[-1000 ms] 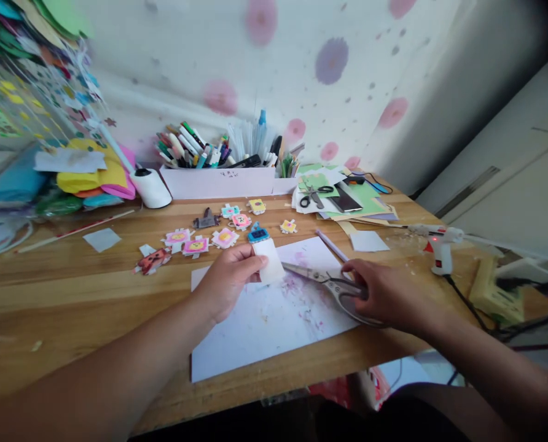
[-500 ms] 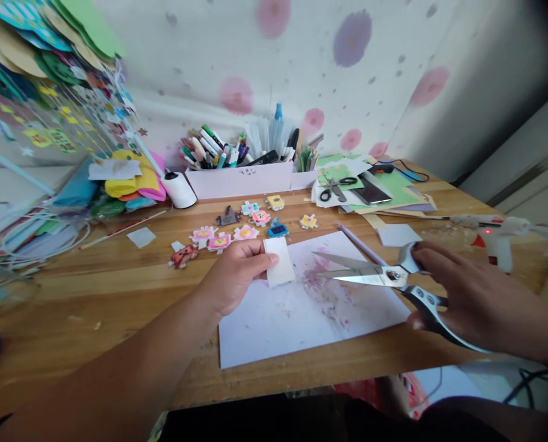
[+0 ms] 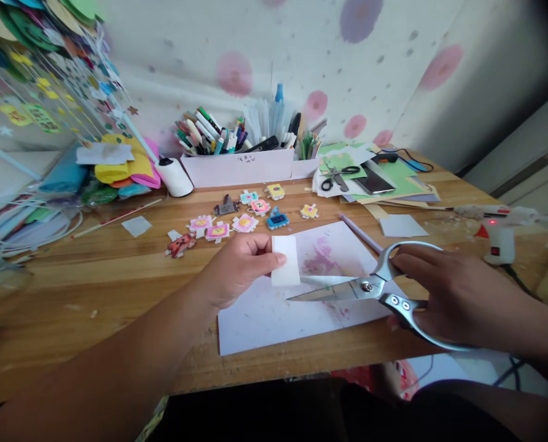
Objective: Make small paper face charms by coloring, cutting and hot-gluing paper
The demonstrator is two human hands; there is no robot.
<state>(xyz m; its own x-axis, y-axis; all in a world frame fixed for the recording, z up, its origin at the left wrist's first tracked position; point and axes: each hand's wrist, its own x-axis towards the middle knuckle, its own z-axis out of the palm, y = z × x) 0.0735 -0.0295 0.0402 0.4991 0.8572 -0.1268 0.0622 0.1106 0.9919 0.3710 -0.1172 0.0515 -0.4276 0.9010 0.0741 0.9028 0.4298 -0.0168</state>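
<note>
Thumb and fingers of my left hand [image 3: 244, 267] pinch a small white paper piece [image 3: 289, 261], held upright above a stained white sheet [image 3: 255, 322] on the wooden table. My right hand [image 3: 444, 294] grips large silver scissors [image 3: 368, 287] by the handles. Their blades are slightly parted and point left, with the tips near the lower right edge of the small paper. Whether the blades touch the paper, I cannot tell.
Several small coloured paper figures [image 3: 217, 231] lie behind the sheet, with a purple pencil [image 3: 360, 233] beside it. A pen box [image 3: 241, 169], small scissors [image 3: 338, 178] on papers and a thread spool [image 3: 177, 178] stand further back. A glue gun [image 3: 502, 236] is at right.
The scissors in my right hand have moved lower and left, closer to the small paper, and their blades have narrowed a little. The small paper is turned more upright. The view has tilted slightly.
</note>
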